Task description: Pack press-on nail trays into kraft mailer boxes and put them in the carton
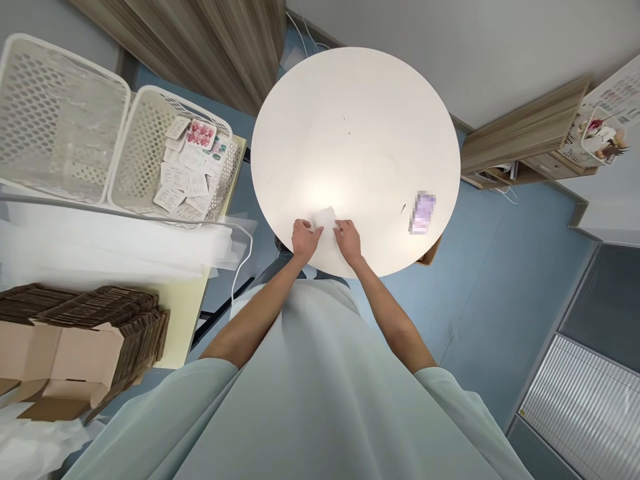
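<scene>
A small, thin white piece (326,218), like folded paper or soft foam sheet, lies on the round white table (360,133) close to its near edge. My left hand (305,240) has its fingers closed at the piece's left side, the thumb against its edge. At the opposite side, my right hand (348,241) pinches the right edge between thumb and fingers. Both hands rest low over the tabletop. The exact material of the piece is too small to make out.
A blurred purple rectangle (423,213) lies at the table's right. To the left stand a white basket (125,160) holding cards, another basket (15,100) with clear plastic, white sheets (100,243) and stacked cardboard boxes (100,307). A wooden cabinet (525,127) is at right.
</scene>
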The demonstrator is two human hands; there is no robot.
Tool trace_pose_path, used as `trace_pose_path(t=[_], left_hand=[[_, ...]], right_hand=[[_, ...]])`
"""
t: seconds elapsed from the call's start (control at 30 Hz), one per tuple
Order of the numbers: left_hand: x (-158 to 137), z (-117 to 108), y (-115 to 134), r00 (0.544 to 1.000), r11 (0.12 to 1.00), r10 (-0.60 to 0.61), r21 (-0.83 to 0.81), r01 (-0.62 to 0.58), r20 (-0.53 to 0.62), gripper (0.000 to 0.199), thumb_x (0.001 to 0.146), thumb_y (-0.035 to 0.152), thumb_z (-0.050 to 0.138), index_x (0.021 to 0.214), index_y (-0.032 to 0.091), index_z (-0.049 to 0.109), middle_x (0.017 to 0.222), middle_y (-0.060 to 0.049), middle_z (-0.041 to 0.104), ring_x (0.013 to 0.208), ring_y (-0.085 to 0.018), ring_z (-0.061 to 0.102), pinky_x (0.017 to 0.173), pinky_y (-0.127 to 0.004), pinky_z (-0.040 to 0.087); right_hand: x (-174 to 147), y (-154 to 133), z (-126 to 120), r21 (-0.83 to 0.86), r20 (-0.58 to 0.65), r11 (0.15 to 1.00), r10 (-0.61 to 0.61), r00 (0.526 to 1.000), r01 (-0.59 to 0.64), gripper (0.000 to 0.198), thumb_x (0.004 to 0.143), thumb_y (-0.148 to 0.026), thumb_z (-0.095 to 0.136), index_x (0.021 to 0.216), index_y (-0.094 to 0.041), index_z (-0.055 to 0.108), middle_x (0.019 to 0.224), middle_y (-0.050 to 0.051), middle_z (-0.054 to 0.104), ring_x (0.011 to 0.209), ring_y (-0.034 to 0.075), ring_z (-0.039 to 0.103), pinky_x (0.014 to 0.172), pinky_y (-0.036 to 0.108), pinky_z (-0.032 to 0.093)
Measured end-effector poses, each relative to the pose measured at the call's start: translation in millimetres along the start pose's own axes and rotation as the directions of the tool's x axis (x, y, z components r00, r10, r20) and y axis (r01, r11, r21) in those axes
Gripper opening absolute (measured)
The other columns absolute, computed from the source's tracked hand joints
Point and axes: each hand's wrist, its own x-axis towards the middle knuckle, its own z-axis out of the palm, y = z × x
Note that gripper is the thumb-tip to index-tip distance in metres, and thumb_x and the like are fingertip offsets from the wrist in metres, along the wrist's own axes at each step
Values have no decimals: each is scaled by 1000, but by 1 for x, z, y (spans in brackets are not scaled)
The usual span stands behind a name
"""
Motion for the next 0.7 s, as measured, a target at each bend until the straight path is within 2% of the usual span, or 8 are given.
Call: trace_pose_path(t=[0.1, 0.2, 0.33, 0.5, 0.6, 0.7], left_hand=[[1, -7, -6, 994, 996, 86, -12, -86, 68, 26, 96, 30, 74, 114, 25, 56, 131, -10, 64, 102, -23, 72, 99, -44, 59], [9, -22, -13, 987, 991, 136, 8, -137, 82, 17, 93, 25, 72, 107, 24, 62, 130, -11, 66, 104, -26, 72, 101, -46, 59], [29, -56, -30, 984, 983, 173, 48, -175, 35, 16, 90, 23, 70, 106, 24, 67, 126, -11, 69, 104, -27, 71, 103, -48, 60], [51, -96, -50, 987, 986, 163, 46, -162, -19, 19, 89, 22, 68, 107, 24, 70, 128, -11, 71, 101, -27, 72, 101, -47, 60], [57, -104, -52, 988, 986, 152, 66, -151, -17, 18, 89, 19, 66, 106, 23, 70, 129, -12, 70, 102, -26, 72, 102, -45, 59], [58, -106, -48, 991, 987, 136, 91, -136, 8, 20, 89, 20, 67, 108, 22, 71, 133, -14, 69, 106, -28, 73, 105, -46, 58]], right_hand=[[-16, -7, 14, 78, -18, 993, 88, 996, -86, 33, 106, -28, 55, 135, -20, 69, 132, 13, 69, 106, 24, 72, 100, 40, 61], [-19, -22, 31, 121, -27, 981, 156, 987, -152, 28, 103, -26, 60, 129, -19, 67, 126, 12, 70, 102, 23, 72, 97, 38, 61], [-3, -53, 60, 147, -7, 972, 185, 983, -182, 22, 99, -24, 63, 121, -21, 66, 123, 10, 71, 96, 21, 71, 95, 38, 61], [18, -96, 92, 117, -3, 980, 161, 987, -160, 21, 99, -21, 62, 120, -21, 65, 122, 9, 70, 98, 21, 71, 97, 37, 59], [22, -107, 97, 88, 0, 981, 174, 985, -173, 22, 100, -20, 60, 122, -20, 64, 124, 10, 70, 98, 21, 72, 98, 38, 59], [21, -108, 90, 98, 8, 981, 169, 986, -169, 22, 99, -23, 62, 121, -21, 66, 123, 10, 72, 96, 21, 73, 96, 38, 60]])
